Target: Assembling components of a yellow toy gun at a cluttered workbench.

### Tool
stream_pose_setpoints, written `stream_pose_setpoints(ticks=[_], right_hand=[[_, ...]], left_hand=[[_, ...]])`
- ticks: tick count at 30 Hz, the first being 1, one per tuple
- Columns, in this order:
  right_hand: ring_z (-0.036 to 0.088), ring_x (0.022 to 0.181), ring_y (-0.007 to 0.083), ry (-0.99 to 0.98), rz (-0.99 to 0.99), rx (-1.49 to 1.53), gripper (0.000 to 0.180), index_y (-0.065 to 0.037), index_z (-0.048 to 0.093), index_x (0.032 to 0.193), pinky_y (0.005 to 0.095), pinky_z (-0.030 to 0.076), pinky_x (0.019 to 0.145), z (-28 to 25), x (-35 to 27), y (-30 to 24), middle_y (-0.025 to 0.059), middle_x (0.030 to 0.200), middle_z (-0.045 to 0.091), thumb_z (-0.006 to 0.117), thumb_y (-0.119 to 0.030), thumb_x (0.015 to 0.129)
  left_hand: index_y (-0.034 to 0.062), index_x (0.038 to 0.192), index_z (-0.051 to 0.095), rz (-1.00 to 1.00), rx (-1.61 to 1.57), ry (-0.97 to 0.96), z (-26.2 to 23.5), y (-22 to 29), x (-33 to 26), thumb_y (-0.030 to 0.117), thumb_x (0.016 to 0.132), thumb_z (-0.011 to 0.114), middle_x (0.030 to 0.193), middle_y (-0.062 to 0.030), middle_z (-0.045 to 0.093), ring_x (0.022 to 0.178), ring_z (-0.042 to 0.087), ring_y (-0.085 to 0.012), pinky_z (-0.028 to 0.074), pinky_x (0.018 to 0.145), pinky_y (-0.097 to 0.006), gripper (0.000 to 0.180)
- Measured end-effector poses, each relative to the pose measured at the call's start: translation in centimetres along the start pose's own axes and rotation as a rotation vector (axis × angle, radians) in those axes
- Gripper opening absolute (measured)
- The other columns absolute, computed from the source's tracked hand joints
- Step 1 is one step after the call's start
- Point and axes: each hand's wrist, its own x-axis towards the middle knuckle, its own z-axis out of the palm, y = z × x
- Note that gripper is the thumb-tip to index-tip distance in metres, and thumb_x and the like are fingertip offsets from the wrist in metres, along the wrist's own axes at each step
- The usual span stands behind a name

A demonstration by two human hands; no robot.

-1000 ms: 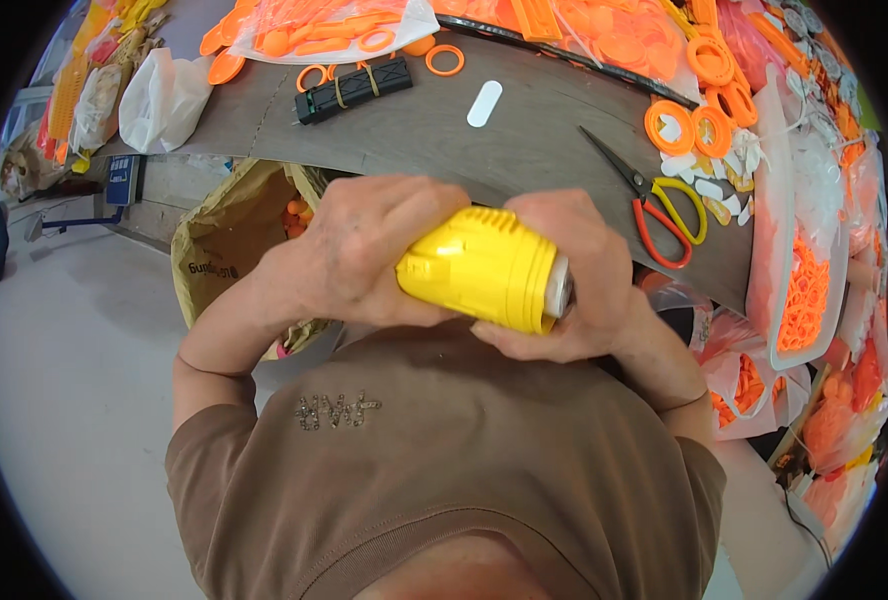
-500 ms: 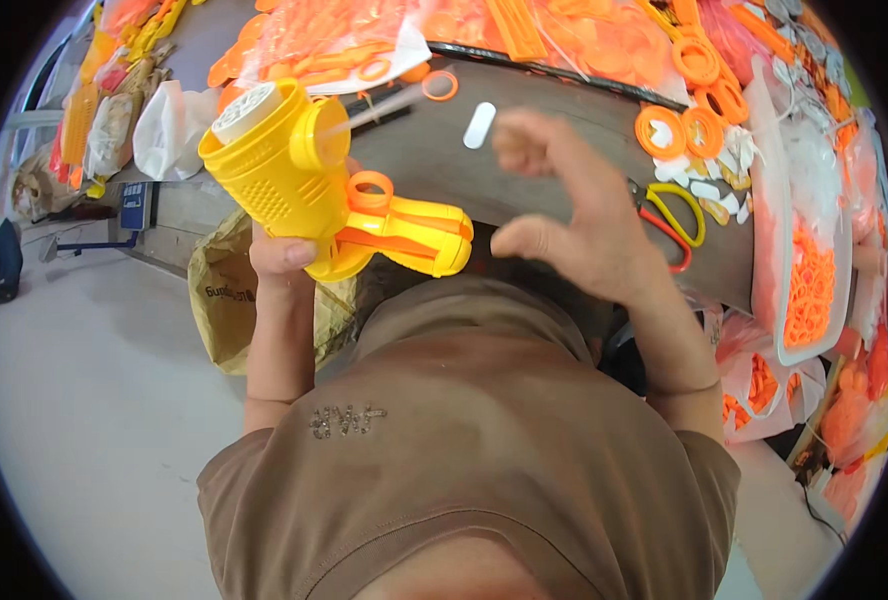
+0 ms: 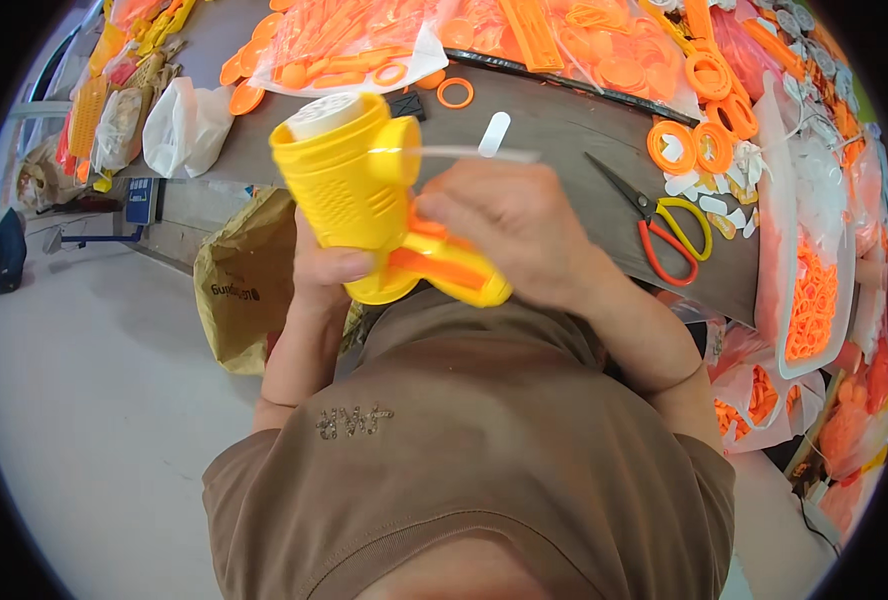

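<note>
My left hand (image 3: 326,268) grips the lower part of a yellow plastic toy body (image 3: 342,195), its thumb across the base. A white perforated disc (image 3: 326,114) sits in the wide upper end. From a round side knob a clear strip (image 3: 489,154) sticks out to the right. Below it, a yellow handle-like part with an orange insert (image 3: 446,262) slants right. My right hand (image 3: 519,225) is closed at that part's inner end, thumb and fingers pressed on the orange piece; its fingers partly hide what they grip. The toy is held above the table's near edge.
On the grey table (image 3: 564,130) lie black-bladed scissors (image 3: 649,208) with red and yellow handles, a white oval strip (image 3: 495,133) and an orange ring (image 3: 455,93). Orange parts in clear bags (image 3: 364,40) fill the back. A white bin (image 3: 814,300) stands right, a brown paper bag (image 3: 239,280) left.
The toy has moved right and slightly down in my left hand. My right hand, open and apart before, has come left and closed on the toy. The scissors now show fully.
</note>
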Motion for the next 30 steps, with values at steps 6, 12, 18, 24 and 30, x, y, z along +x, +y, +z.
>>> stream_pose_setpoints(ticks=[6,12,18,24,30], right_hand=[[0.060,0.067,0.0269,0.068,0.044,-0.039,0.018,0.003,0.063,0.087,0.0334,0.048,0.061,0.2,-1.1,-1.8,0.0134,0.078,0.060,0.058,-0.014,0.087],[0.060,0.079,0.0152,-0.137,0.225,0.272,0.021,0.002,0.061,0.103,0.0274,0.047,0.070,-1.3,-1.3,0.7,0.0096,0.087,0.063,0.054,-0.014,0.091],[0.055,0.093,0.0161,0.049,0.196,0.238,0.068,0.004,0.037,0.130,0.0302,0.048,0.078,-1.2,-5.5,1.6,0.0117,0.108,0.054,0.064,-0.040,0.085],[0.053,0.078,0.0149,0.025,0.327,0.744,0.082,0.005,0.031,0.130,0.0263,0.046,0.069,1.5,-5.0,0.5,0.0094,0.098,0.055,0.059,-0.056,0.082],[0.055,0.081,0.0141,0.148,0.078,0.374,0.063,0.004,0.038,0.122,0.0256,0.045,0.071,1.2,-4.8,0.9,0.0108,0.099,0.057,0.046,-0.051,0.092]], left_hand=[[-0.0070,0.121,0.046,-0.006,-0.003,-0.060,0.0,-0.1,-0.2,0.024,0.050,0.073,0.103,-0.0169,0.061,0.090,0.062,-0.0254,0.050,0.080,-0.034,0.082],[-0.0030,0.123,0.042,-0.034,0.139,-0.025,0.6,-0.5,0.3,0.035,0.053,0.071,0.106,-0.0149,0.055,0.093,0.057,-0.0258,0.049,0.080,-0.035,0.086],[-0.0009,0.123,0.039,0.149,0.061,0.017,-0.7,-0.1,0.4,0.049,0.056,0.069,0.096,-0.0142,0.054,0.082,0.058,-0.0242,0.051,0.073,-0.035,0.089],[0.0008,0.120,0.038,0.196,0.088,0.029,0.7,-0.7,0.5,0.050,0.056,0.069,0.093,-0.0133,0.053,0.080,0.058,-0.0231,0.052,0.071,-0.034,0.087],[-0.0010,0.122,0.040,0.246,-0.100,-0.106,1.5,-0.9,0.7,0.033,0.054,0.073,0.098,-0.0152,0.053,0.085,0.056,-0.0246,0.049,0.074,-0.034,0.083]])
